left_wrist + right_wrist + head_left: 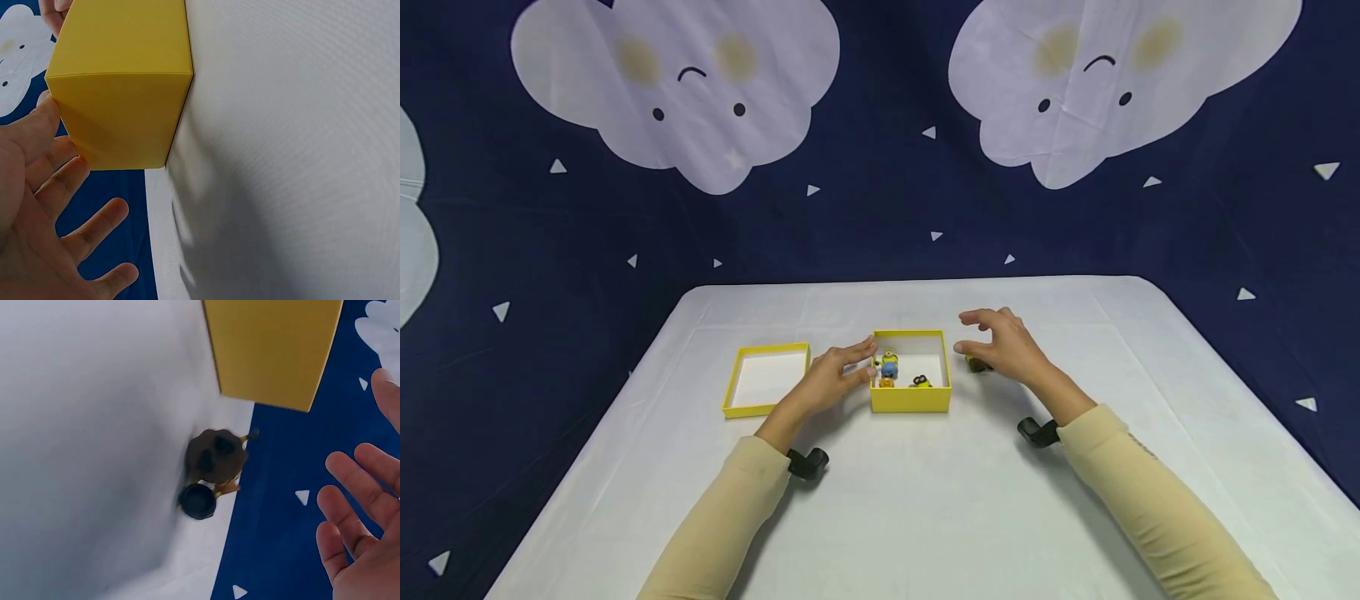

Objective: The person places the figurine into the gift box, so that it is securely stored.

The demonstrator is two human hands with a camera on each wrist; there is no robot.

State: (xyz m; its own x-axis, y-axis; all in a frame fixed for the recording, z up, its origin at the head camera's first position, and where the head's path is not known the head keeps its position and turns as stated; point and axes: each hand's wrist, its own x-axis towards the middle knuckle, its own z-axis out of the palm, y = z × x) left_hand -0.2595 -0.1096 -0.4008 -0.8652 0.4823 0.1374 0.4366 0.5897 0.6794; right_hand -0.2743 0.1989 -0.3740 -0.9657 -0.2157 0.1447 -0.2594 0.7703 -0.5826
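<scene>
the box [910,402] stands upright on the table, smooth yellow card outside and matte white within, its walls straight and its corners sharp. the left hand [826,379] is ungrasped, its fingers touching the box's left side; in the left wrist view its last two fingers spread free. the right hand [1006,343] is released, thumb and fingers parted, above the dark toy [216,456], which lies on the table just beside the box's right side. that toy has a rounded brown body with a wavy edge and blackish patches; a round dark part [199,501] touches it, and whether the two are one piece cannot be told. both are blurred, and from the head the hand covers much of them.

inside the box, along its left wall, lies a glossy yellow-and-blue toy [889,367], with a small orange one [887,383] next to it, too small to make out. a yellow-and-black toy [921,382] lies by the front wall, which hides its lower part. the shallow lid [766,377], white with a thin yellow rim, rests left of the box, one corner hidden behind the left hand. the table [925,500] wears a white cloth, faintly creased and finely woven up close.
</scene>
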